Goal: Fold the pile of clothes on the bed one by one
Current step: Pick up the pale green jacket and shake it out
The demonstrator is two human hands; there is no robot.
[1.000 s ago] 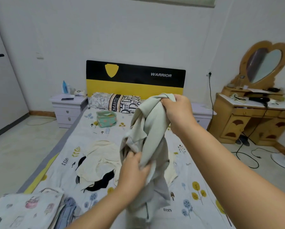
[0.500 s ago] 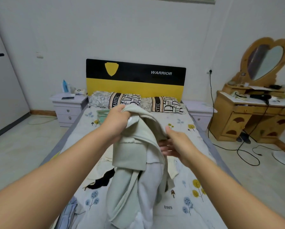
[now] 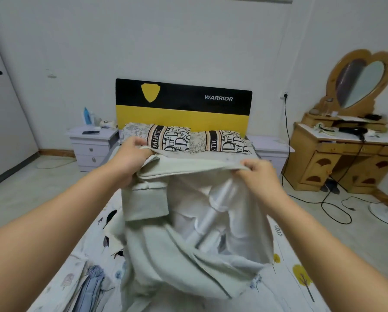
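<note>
Nearest: a few garments (image 3: 91, 287) lie at the near left corner of the bed (image 3: 301, 278), blue-striped cloth showing among them; whether folded or not, cannot tell.

Pale green garment (image 3: 170, 262) held up over the middle of the bed, lower part draped down onto the printed sheet. Inside-out look: white lining (image 3: 211, 212) and pocket bags visible, so probably trousers or shorts held by the waistband.

Left hand (image 3: 130, 161) grips the left end of the top edge, fingers curled over the cloth. Right hand (image 3: 258, 174) pinches the right end, thumb and fingers closed on the hem. Both forearms reach forward, hands apart at about the garment's width, top edge stretched nearly level between them.

Step in hand (judgement): opening and straightening one item before folding. Next move likely calls for a shake to drop the creases, then laying it flat on the bed with the edges squared; the lining may need turning first.

Beyond: more clothes (image 3: 112, 219) partly hidden behind the held garment, then pillows (image 3: 184, 140) at the headboard (image 3: 184, 104)
</note>
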